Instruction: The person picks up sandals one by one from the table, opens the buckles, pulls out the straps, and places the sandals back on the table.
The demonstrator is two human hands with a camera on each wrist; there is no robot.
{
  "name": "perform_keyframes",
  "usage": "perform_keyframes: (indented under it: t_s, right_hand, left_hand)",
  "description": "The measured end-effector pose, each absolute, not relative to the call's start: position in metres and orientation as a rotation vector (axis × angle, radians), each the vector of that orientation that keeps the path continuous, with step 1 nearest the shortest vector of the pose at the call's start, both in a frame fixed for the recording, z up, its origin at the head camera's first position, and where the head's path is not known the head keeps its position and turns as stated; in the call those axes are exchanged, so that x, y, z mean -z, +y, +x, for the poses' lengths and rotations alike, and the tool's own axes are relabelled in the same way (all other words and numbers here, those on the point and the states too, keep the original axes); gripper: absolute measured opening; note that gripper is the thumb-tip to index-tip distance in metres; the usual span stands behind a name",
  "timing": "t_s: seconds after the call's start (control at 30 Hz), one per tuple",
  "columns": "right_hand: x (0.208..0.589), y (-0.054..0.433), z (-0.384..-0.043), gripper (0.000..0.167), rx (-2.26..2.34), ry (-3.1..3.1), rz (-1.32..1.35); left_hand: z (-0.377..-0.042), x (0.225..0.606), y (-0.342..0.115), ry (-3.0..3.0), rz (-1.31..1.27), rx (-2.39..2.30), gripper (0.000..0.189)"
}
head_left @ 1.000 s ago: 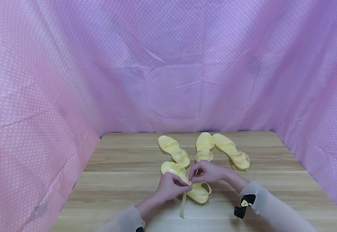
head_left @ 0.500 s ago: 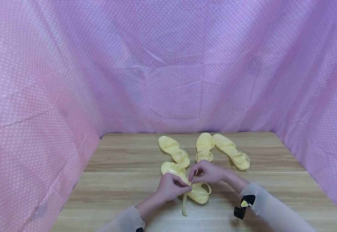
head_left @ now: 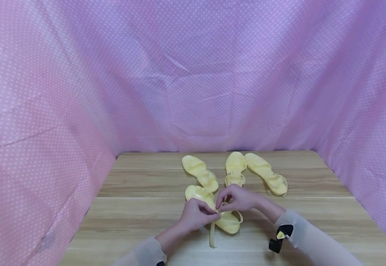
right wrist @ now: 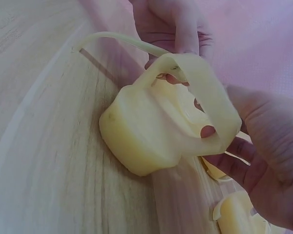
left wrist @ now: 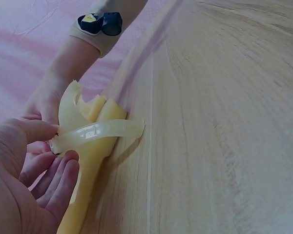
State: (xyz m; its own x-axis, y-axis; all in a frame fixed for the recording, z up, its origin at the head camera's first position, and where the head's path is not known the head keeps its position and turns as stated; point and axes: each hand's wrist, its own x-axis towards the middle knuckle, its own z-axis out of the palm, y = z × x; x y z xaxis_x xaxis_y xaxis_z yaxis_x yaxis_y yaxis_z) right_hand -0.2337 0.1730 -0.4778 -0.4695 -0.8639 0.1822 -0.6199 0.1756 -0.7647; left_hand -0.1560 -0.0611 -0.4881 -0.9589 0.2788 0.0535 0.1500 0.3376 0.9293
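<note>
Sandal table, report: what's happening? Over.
Left hand pinching glossy yellow strap. Right hand gripping its yellow plastic sandal. Three other yellow sandals behind, apparently not blocking.

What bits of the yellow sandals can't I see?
Head view: the heel of the back middle, pale-yellow, strappy sandal, hidden by the right hand.
Head view: the middle of the glossy, pale-yellow front sandal, partly covered by the left hand.
Left wrist view: the pinched part of its long flat strap, hidden by the same hand.
Left wrist view: the front sandal's toe, cut off by the bottom edge.
</note>
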Motion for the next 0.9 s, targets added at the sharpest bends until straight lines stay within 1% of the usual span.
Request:
perform_keyframes:
  t_s: [0.23,0.43,0.63,0.9]
  right_hand:
    - [0.4781,0.1743,-0.2337,0.004,1.210,2.163,-1.389]
    - [0.4751,0.1719,-0.2344,0.007,1.188,2.130,-1.465]
    - [0.4727,0.1718,-0.2369,0.006,1.198,2.129,-1.503]
    - [0.4774,0.1755,-0.2421,0.008,1.235,2.129,-1.475]
  left_hand:
    - [-0.1571,0.4915,-0.0611,2.474,0.382,-1.696,0.016]
    - [-0.1574,0.4919,-0.0606,2.460,0.356,-1.699,0.017]
    - [-0.1562,0.4923,-0.0612,2.444,0.371,-1.717,0.017]
    - [-0.1567,0.4925,-0.0618,2.432,0.410,-1.736,0.017]
